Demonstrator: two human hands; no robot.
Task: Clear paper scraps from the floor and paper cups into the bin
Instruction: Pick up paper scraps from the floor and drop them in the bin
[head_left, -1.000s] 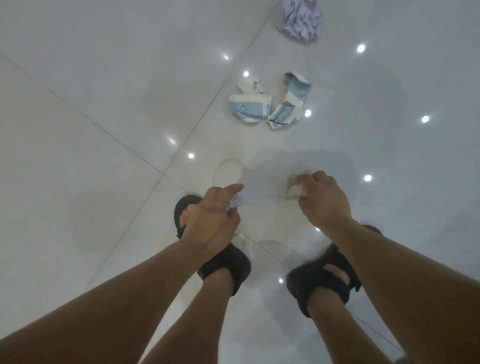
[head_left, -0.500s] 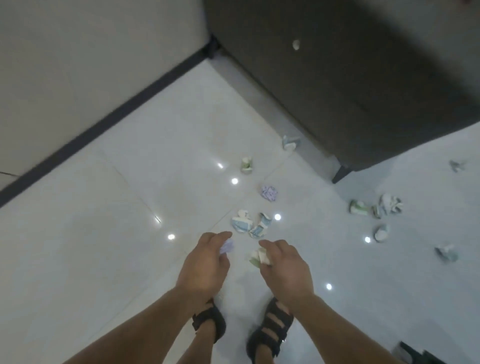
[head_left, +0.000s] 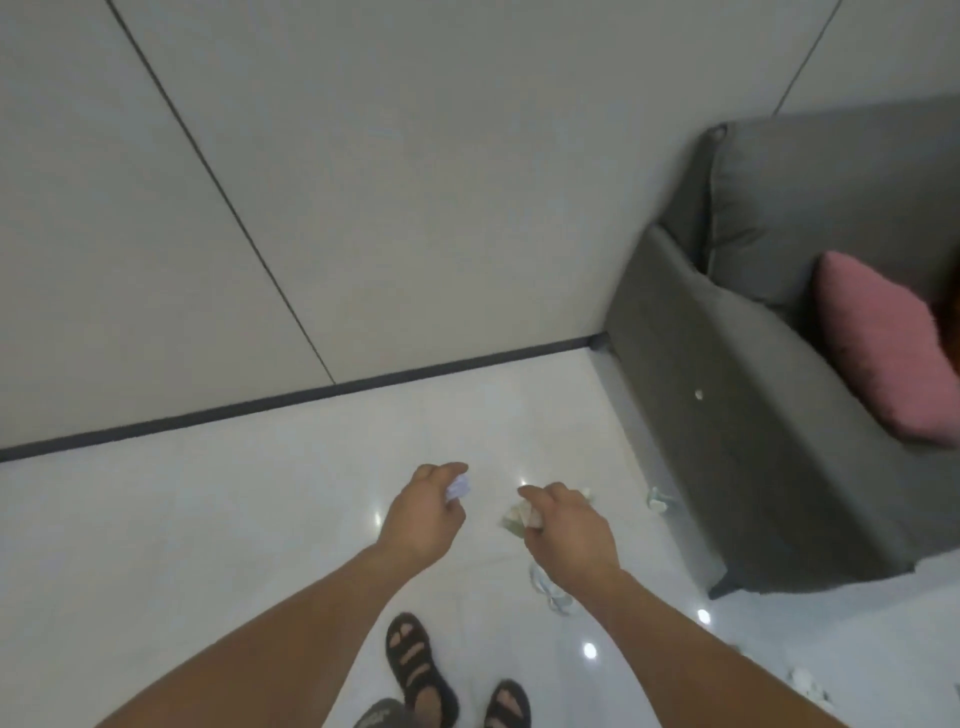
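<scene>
My left hand (head_left: 423, 512) pinches a small pale purple paper scrap (head_left: 459, 487) between thumb and fingers, held out in front of me above the floor. My right hand (head_left: 563, 522) grips a whitish-green paper scrap (head_left: 519, 519), fingers curled round it. On the white floor below lie more scraps: a blue-white piece (head_left: 550, 592) partly hidden under my right forearm, a small one (head_left: 655, 500) by the sofa base, and another (head_left: 802, 680) at the lower right. No bin is in view.
A grey sofa (head_left: 753, 415) with a pink cushion (head_left: 883, 348) fills the right side, its dark leg (head_left: 724, 590) on the floor. A wall with a dark skirting strip (head_left: 311, 397) runs across ahead. My sandalled feet (head_left: 415, 670) stand at the bottom.
I have stood up from a crouch and the view has lifted toward the wall and sofa. Both hands have risen from the floor, each still holding its scrap.
</scene>
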